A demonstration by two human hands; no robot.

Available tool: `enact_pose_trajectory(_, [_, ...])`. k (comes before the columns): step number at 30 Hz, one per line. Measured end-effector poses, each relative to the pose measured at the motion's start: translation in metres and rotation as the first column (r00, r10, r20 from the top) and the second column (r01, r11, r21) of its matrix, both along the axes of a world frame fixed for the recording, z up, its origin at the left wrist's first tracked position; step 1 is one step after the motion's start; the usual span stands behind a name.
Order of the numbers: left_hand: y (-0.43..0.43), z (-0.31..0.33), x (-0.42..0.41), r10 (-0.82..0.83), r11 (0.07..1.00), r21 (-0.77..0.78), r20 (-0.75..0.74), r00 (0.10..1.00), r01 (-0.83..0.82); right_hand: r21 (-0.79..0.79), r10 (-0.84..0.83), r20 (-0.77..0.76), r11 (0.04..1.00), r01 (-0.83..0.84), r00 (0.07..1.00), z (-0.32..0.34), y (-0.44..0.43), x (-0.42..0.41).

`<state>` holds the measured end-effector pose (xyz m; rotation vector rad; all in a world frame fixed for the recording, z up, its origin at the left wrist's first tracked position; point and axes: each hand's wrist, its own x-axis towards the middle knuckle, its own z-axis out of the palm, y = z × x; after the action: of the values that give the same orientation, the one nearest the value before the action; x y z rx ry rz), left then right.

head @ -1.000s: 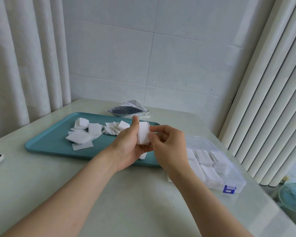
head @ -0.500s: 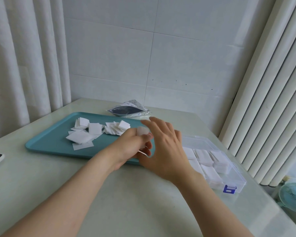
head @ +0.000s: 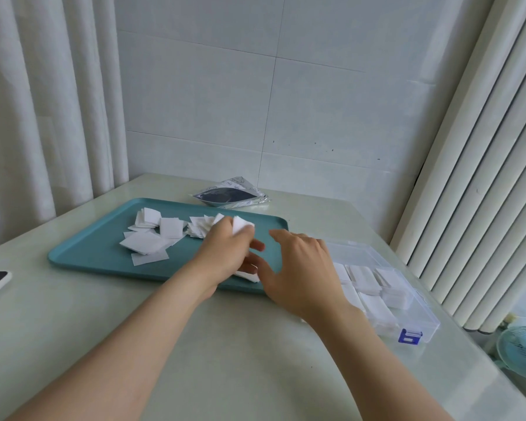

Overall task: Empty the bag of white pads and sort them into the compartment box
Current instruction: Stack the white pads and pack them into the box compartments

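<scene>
The desk (head: 255, 360) carries a teal tray (head: 97, 253) of loose white pads (head: 146, 243). The compartment box (head: 425, 317) beside it runs lengthwise toward the near right. The bag (head: 231, 197) lies crosswise behind the tray. The left hand (head: 225, 253) pinches a pad stack (head: 242, 227). The right hand (head: 301, 268) hovers with fingers (head: 281, 235) spread, empty.

White pads (head: 146, 246), teal tray (head: 91, 253), blue latch (head: 410, 336).
</scene>
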<state>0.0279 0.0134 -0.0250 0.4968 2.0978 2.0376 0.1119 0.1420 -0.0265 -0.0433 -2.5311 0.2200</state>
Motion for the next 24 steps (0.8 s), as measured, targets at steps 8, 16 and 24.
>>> enact_pose_trajectory(8, [-0.004,-0.002,-0.004,0.341,0.937,-0.053,-0.086,0.936,-0.346,0.243,-0.035,0.181,0.97,-0.01,0.983,-0.008,-0.008,-0.016])
enact_pose_trajectory(16, [-0.006,-0.006,-0.015,0.361,0.931,-0.047,-0.008,0.932,-0.361,0.267,-0.028,0.238,0.963,-0.037,0.971,-0.01,-0.014,-0.028])
enact_pose_trajectory(24, [-0.007,-0.007,-0.016,0.253,0.967,-0.041,0.036,0.967,-0.251,0.269,-0.05,0.223,0.963,-0.012,0.973,-0.004,-0.019,-0.019])
